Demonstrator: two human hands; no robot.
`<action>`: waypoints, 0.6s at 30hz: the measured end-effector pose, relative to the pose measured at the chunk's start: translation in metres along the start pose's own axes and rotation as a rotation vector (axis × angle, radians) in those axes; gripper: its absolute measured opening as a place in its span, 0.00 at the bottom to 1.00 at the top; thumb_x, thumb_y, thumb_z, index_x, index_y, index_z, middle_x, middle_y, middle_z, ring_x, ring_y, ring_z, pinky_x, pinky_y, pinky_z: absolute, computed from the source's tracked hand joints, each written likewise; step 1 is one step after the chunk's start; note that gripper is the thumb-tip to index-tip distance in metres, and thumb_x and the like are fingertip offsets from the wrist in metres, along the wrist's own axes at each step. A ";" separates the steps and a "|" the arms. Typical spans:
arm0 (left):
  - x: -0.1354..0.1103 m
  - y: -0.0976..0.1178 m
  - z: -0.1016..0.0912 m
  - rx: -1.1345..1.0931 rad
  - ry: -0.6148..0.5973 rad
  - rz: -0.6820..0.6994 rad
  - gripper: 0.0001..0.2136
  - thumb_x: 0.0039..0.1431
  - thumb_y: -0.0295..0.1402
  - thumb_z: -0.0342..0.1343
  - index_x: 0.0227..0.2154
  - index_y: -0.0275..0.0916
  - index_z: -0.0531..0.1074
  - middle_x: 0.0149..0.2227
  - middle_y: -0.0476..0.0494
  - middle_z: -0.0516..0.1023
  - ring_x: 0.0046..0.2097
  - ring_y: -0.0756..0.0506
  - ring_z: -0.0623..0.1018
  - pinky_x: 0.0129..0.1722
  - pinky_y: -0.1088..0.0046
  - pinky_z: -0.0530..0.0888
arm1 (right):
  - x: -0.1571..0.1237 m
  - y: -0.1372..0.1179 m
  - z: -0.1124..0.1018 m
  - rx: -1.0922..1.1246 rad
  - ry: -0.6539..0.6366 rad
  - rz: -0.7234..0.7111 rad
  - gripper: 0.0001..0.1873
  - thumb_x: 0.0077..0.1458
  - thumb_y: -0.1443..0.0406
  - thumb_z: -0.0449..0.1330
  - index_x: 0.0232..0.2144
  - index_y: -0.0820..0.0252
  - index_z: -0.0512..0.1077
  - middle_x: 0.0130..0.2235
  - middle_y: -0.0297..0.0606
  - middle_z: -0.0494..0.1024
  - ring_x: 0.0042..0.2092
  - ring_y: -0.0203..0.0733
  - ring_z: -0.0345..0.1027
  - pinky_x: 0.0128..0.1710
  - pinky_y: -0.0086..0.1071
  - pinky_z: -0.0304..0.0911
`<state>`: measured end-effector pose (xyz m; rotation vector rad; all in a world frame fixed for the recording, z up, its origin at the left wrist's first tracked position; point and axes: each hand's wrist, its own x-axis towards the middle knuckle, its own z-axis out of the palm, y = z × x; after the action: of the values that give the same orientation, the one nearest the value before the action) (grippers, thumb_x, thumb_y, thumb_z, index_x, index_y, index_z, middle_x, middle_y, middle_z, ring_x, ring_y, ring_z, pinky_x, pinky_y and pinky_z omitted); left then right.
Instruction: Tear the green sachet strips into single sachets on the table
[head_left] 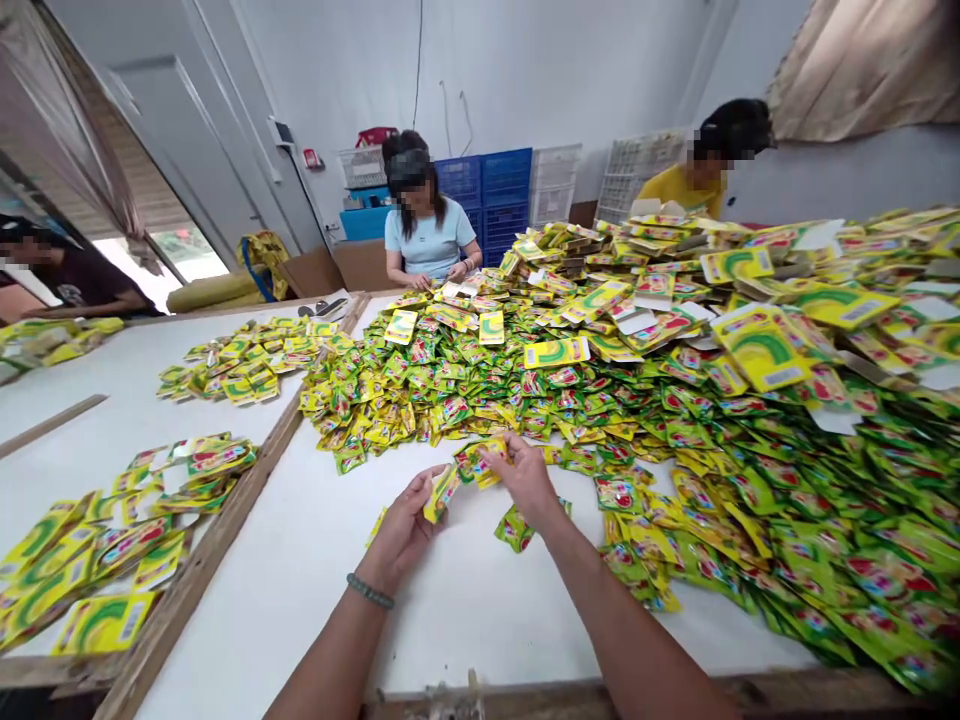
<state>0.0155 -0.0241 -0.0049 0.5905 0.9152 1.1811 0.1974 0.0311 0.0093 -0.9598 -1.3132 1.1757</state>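
We've got the white tabletop (465, 620) spread right across the view, and a great heap of green and yellow sachets (810, 500) fills its right side, flat yellow cartons (765, 345) piled over the top. Beyond it, we see a person in light blue (431, 240); over the wooden strip (217, 540), more packs (67, 560) lie at left.

Now the hands, over the bare patch! Our right hand (529, 485) pinches a sachet (480, 463) by its right end, long axis nearly sideways, free end pointing left. Our left hand (412, 525) grips a small yellow carton (444, 495) between thumb and fingers: long axis slanting, upper end away from us and rightward, right beside the sachet. Whether they touch, we can't tell.
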 end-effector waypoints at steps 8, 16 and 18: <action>0.004 -0.013 0.013 0.469 0.001 0.013 0.17 0.45 0.41 0.63 0.36 0.34 0.76 0.32 0.44 0.78 0.34 0.46 0.74 0.36 0.74 0.69 | -0.008 0.009 0.018 -0.169 0.045 0.040 0.14 0.50 0.55 0.57 0.31 0.60 0.70 0.29 0.33 0.73 0.31 0.36 0.64 0.31 0.27 0.61; 0.008 -0.005 -0.006 0.439 0.190 0.112 0.24 0.40 0.42 0.65 0.43 0.37 0.74 0.37 0.43 0.80 0.37 0.44 0.77 0.38 0.71 0.71 | 0.005 0.004 -0.021 -0.436 0.131 0.084 0.12 0.47 0.57 0.59 0.25 0.60 0.70 0.24 0.32 0.71 0.29 0.36 0.62 0.30 0.28 0.58; 0.006 -0.005 -0.007 0.453 0.181 0.099 0.25 0.39 0.42 0.66 0.42 0.37 0.75 0.37 0.43 0.80 0.37 0.44 0.77 0.39 0.70 0.71 | 0.003 0.003 -0.024 -0.432 0.027 0.085 0.12 0.46 0.57 0.59 0.24 0.60 0.71 0.23 0.31 0.71 0.28 0.36 0.62 0.29 0.28 0.58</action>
<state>0.0132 -0.0206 -0.0144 0.9096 1.3372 1.1327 0.2208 0.0373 0.0052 -1.3473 -1.5508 0.9537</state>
